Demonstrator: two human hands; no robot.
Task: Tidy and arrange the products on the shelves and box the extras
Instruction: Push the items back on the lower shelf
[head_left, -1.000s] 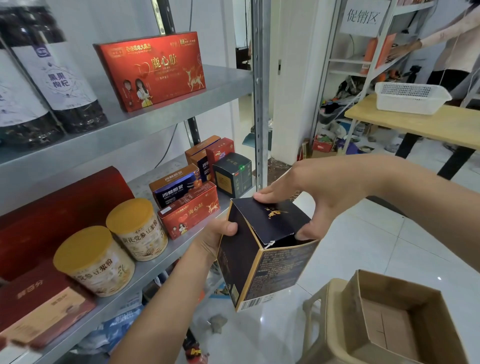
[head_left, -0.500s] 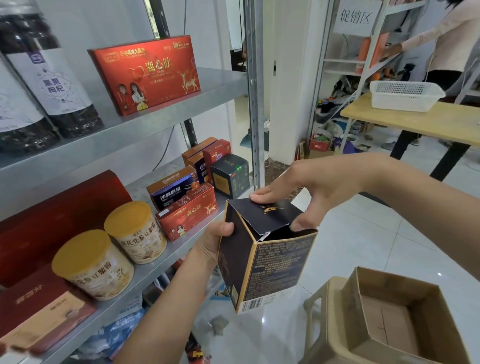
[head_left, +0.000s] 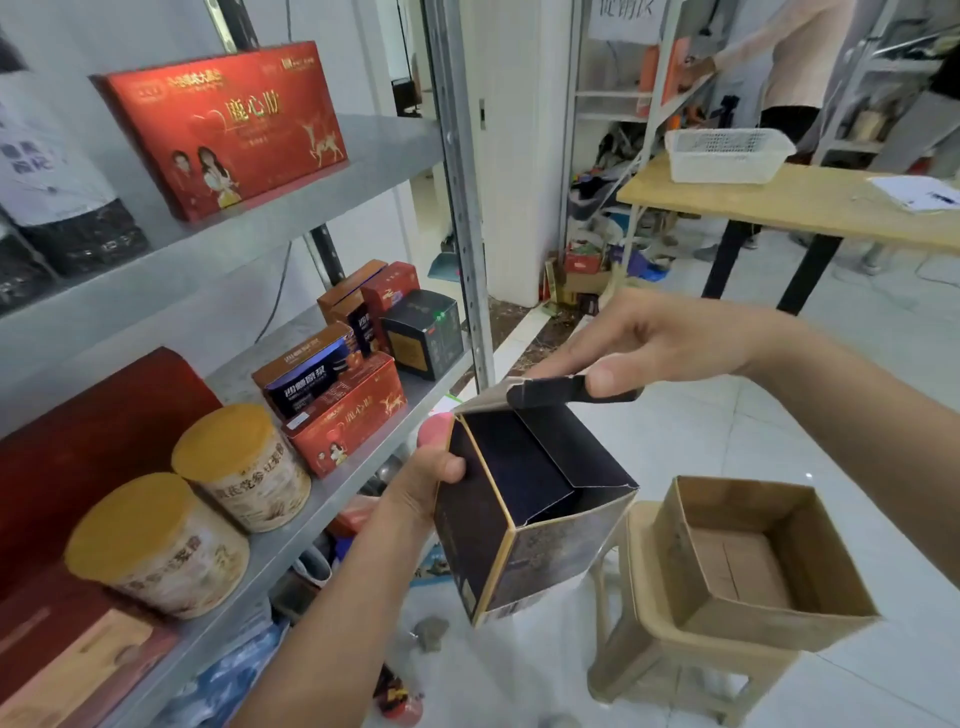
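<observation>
Head view. The dark box (head_left: 524, 514) is held in mid-air just off the front edge of the lower shelf (head_left: 332, 493), tilted, with its top open and the inner flaps visible. The left hand (head_left: 431, 473) grips the box's upper left side, nearest the shelf: thumb pressed on the near face by the gold edge, a fingertip showing above the rim behind, so the box body lies to the right of and below this hand. The right hand (head_left: 639, 338) is above the box; thumb and forefinger are pinched shut on the lid flap (head_left: 545, 392), which stands lifted clear of the opening, still hinged at the box's far rim. To the right of the box, lower and apart from it, an open carton (head_left: 753, 561) sits on a beige stool (head_left: 670, 654). Left of the box, on the shelf, stand two yellow-lidded tins (head_left: 244, 467), a red pack (head_left: 348, 421) and, farther back, a second dark box (head_left: 423, 332)
</observation>
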